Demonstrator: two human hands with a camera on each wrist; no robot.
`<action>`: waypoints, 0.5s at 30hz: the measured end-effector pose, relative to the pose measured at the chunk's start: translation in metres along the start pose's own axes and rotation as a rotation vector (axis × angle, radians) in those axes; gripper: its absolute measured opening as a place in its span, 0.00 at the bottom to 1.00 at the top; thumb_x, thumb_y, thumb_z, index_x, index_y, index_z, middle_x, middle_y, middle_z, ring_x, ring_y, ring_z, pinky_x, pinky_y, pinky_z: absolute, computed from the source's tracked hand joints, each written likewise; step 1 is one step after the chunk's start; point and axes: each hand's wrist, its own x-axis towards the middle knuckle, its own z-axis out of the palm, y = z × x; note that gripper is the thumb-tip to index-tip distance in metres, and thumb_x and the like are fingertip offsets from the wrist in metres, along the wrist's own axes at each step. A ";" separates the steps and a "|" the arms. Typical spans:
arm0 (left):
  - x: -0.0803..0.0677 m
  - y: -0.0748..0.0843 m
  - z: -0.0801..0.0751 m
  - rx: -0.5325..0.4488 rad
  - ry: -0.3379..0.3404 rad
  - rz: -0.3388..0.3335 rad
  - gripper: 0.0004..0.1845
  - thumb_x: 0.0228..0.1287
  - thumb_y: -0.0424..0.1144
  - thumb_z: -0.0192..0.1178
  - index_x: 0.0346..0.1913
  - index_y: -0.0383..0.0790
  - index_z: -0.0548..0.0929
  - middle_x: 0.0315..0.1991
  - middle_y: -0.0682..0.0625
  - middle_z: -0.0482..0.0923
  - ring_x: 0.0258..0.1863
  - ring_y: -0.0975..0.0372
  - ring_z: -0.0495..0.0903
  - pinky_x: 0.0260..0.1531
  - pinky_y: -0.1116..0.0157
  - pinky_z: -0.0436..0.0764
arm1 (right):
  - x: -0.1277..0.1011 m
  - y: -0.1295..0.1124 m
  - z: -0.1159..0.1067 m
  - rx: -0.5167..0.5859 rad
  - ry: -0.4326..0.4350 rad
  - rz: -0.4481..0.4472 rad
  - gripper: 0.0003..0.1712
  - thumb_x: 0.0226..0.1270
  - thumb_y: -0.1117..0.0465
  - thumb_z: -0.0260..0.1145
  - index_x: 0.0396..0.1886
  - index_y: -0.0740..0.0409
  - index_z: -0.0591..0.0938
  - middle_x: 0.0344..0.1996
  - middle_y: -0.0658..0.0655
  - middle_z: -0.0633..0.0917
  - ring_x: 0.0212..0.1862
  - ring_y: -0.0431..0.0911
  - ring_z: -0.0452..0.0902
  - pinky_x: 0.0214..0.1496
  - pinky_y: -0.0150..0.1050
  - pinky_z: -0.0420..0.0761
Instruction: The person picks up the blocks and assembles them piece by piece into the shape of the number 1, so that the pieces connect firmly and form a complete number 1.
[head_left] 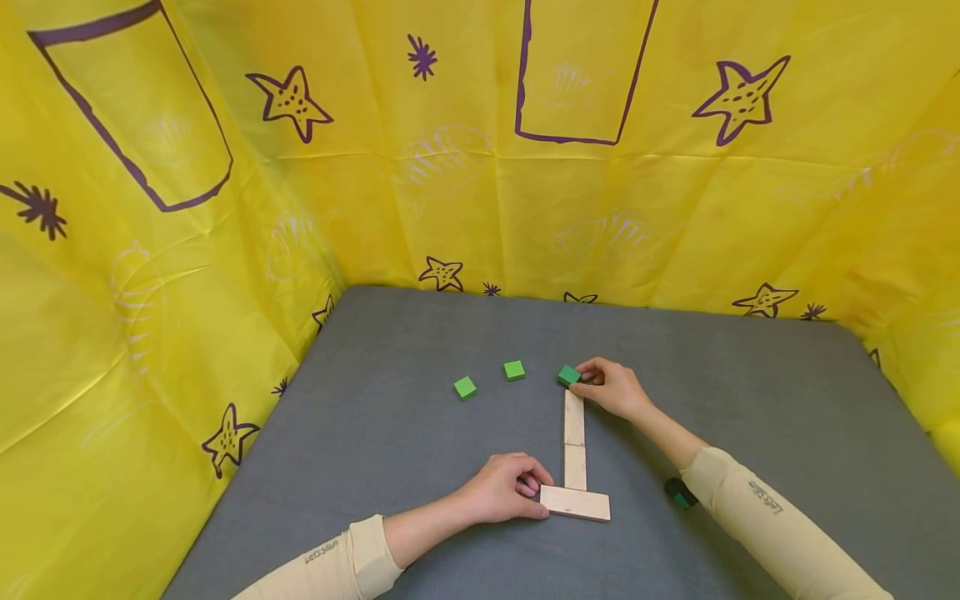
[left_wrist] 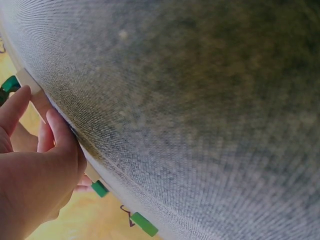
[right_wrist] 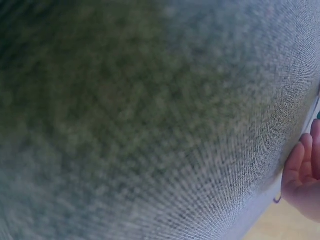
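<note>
Right at the near edge, both cream sleeves carry small dark lettering; the right sleeve [head_left: 765, 508] reads something like "Let's Slim", and the left sleeve [head_left: 330, 562] bears the same mark, too small to read surely. Just beside the right forearm a dark little thing with a green patch [head_left: 679, 493] lies half hidden behind the sleeve, and I cannot tell what it is.

On the grey table [head_left: 750, 400], the left hand [head_left: 504, 489] has its fingers curled against the left end of the flat wooden block [head_left: 576, 503], thumb and fingertips pinching that end. This block lies crosswise, and from its top edge two narrow wooden blocks [head_left: 574, 442] run away end to end, so the three make an upside-down T.

At the far tip of that stem the right hand [head_left: 613, 388] pinches a green cube [head_left: 568, 376] with bent fingers, the cube touching or just beside the stem's end. Two more green cubes sit apart to the left: the middle cube [head_left: 513, 370] and the leftmost cube [head_left: 465, 387].

The wrist views are mostly blurred grey cloth; the right one shows only a sliver of fingers [right_wrist: 302, 170] at its edge.

Behind everything hangs a yellow sheet [head_left: 375, 208] with purple stars.
</note>
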 end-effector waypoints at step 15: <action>0.000 0.001 0.000 0.012 0.001 -0.008 0.15 0.46 0.29 0.76 0.39 0.39 0.85 0.31 0.58 0.76 0.31 0.73 0.76 0.36 0.77 0.78 | 0.000 0.002 0.000 0.008 -0.013 -0.009 0.21 0.60 0.53 0.72 0.47 0.61 0.83 0.37 0.55 0.84 0.38 0.46 0.75 0.39 0.39 0.73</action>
